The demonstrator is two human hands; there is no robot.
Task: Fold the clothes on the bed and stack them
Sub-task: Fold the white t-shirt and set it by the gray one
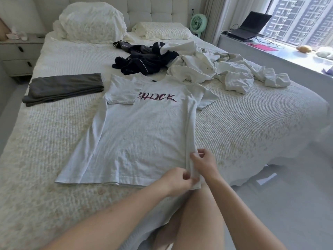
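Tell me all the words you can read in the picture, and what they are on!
"HOCK": on the chest of the white T-shirt; the folded-in sleeve covers whatever comes before the H.
Nothing else can be read: the laptop screen is dark, and the fan shows no legible label.

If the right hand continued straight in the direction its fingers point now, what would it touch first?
The right hand points left across the white T-shirt; it already pinches that shirt's folded edge, so it would likely meet only more shirt fabric.
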